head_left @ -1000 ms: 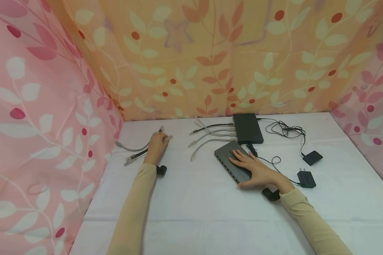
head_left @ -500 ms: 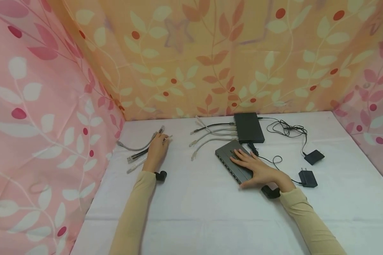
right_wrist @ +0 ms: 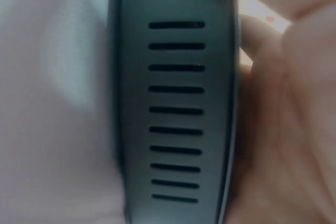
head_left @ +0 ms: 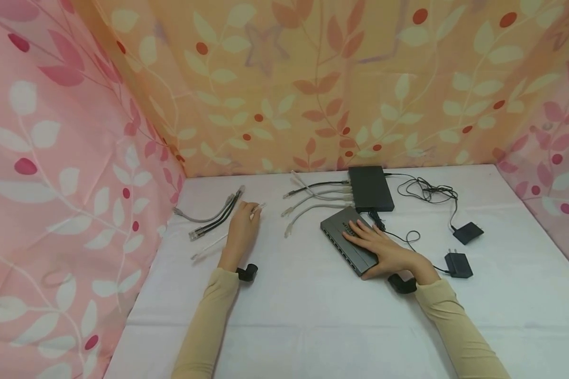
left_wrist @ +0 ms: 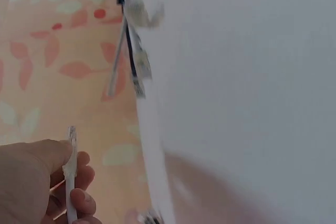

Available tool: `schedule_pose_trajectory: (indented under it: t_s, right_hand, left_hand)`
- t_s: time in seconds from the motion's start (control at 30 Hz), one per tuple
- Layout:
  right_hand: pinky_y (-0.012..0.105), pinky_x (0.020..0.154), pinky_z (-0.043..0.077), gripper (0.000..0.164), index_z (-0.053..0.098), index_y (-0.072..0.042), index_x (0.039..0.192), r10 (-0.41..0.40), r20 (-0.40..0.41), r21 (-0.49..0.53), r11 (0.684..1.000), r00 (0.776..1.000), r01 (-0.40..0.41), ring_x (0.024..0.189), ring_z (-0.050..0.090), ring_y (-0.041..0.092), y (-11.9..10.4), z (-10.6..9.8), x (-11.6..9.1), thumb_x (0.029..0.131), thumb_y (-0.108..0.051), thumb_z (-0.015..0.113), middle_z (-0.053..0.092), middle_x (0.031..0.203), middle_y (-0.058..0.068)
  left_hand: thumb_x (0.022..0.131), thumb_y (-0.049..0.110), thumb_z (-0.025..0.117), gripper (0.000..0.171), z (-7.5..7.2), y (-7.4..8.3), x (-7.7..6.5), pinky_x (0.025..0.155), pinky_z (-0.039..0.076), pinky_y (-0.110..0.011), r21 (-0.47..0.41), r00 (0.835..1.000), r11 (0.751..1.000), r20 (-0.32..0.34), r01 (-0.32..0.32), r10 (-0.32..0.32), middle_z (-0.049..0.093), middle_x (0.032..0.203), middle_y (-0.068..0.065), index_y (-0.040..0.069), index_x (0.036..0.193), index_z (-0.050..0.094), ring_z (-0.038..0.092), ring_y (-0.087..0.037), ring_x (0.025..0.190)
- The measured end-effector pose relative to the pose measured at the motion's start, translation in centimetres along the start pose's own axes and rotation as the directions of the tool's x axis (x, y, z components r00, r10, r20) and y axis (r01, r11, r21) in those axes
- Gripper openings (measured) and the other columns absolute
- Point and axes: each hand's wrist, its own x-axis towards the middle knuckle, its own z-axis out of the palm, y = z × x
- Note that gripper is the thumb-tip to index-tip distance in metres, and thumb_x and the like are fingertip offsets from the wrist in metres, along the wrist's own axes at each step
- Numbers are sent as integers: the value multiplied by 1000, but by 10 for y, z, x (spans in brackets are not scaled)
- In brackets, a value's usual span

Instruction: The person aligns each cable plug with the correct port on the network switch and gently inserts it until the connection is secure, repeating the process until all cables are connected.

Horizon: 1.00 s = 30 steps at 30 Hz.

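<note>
1. Two boxes are lying on the white table (head_left: 284, 310): a grey switch (head_left: 342, 231) in front and a black box (head_left: 371, 188) just behind it.
2. Four short cables are meeting the black box's left side: one black cord (head_left: 315, 185) and three pale cords (head_left: 313, 207), their loose ends pointing left.
3. Near the left hand (head_left: 241, 232), one grey cable (head_left: 204, 220) and some black cables (head_left: 213, 226) are lying together; their exact number is hard to tell.
4. Two adapters (head_left: 467, 232) are resting at the right, the farther one's wire coiling toward the black box.
5. The left hand is pinching one white cable (head_left: 208, 247) near its plug (left_wrist: 72, 153), between thumb and fingers.
6. That cable is sitting right of the black cables, its long axis running from near left to far right, the gripped plug pointing far right.
7. The right hand (head_left: 392, 253) is resting spread on the switch, fingers extended rather than clenched.
8. The switch's long axis is slanting from far left to near right, its port row facing near left.
</note>
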Motion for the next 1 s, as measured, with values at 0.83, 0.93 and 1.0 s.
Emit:
schedule_pose_trajectory:
  t_s: [0.83,0.93,1.0]
  right_hand:
    - [65,105,4,108,26,-10,147,-14,-31,-47,999,999,12,141,4,38,-5,1,-2,62,-45,82,8,154,19]
    - [65,105,4,108,26,-11,147,-6,-30,-51,999,1000,4,141,3,38,-4,2,-2,62,-45,82,8,154,18]
    - [64,105,4,108,26,-11,147,-6,-33,-52,999,999,4,141,4,37,-4,2,-2,61,-45,83,9,154,18]
  left_hand:
    - [89,23,63,22,18,56,-30,61,48,-25,14,970,971,26,-240,240,63,82,-3,6,102,68,57,-13,69]
    - [89,25,63,21,20,61,-33,59,46,-25,40,965,965,42,-259,258,64,81,-2,8,100,69,55,-12,66]
    - [89,27,62,22,20,65,-35,58,46,-25,54,964,964,63,-260,257,64,82,-2,9,100,69,55,-12,65]
